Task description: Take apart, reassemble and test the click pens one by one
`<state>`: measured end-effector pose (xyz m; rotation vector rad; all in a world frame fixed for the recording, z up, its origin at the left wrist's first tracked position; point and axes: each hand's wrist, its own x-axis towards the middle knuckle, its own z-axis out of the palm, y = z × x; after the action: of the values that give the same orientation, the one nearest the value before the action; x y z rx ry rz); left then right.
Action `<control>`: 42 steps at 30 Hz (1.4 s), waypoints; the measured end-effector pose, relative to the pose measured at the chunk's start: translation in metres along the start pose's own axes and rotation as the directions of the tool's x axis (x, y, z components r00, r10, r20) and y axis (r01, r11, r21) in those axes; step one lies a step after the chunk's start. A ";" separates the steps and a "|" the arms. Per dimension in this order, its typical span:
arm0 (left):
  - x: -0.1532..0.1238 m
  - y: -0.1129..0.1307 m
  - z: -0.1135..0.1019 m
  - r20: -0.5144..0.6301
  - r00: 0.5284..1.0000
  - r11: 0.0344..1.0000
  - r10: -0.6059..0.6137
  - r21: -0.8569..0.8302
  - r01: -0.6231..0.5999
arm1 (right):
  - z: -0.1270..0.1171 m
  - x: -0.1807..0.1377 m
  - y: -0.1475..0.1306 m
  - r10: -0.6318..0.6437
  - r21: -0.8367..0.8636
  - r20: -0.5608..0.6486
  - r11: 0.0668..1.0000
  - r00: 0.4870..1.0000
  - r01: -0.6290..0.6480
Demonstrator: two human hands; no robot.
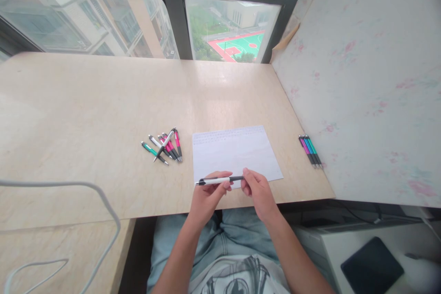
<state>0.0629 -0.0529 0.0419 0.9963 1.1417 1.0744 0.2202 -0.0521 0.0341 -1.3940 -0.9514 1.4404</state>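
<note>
A white pen with a black grip [219, 180] lies level between both hands, just above the near edge of the beige table [103, 101]. My left hand [206, 197] pinches its white barrel. My right hand [257, 190] pinches the black grip end. Under and beyond the pen lies a white sheet of paper [234, 149] with faint lines of writing along its top. A heap of several pens [164, 146], pink, green and white, lies left of the paper. Three pens [310, 150], purple, green and teal, lie side by side at the table's right edge.
A pale speckled wall panel [361, 82] stands along the right side. Windows [230, 27] run behind the table. A white cable [69, 220] loops over the lower surface at near left. A dark tablet-like slab [372, 264] rests on a white unit at near right.
</note>
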 end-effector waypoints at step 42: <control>0.003 -0.018 0.008 -0.080 0.987 0.901 -0.142 -0.422 0.096 | -0.013 0.005 -0.008 -0.189 -0.210 0.101 0.956 0.977 0.207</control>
<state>0.0734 -0.0545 0.0253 0.5286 0.9875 1.2206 0.2334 -0.0459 0.0388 -1.3609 -1.2969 1.2779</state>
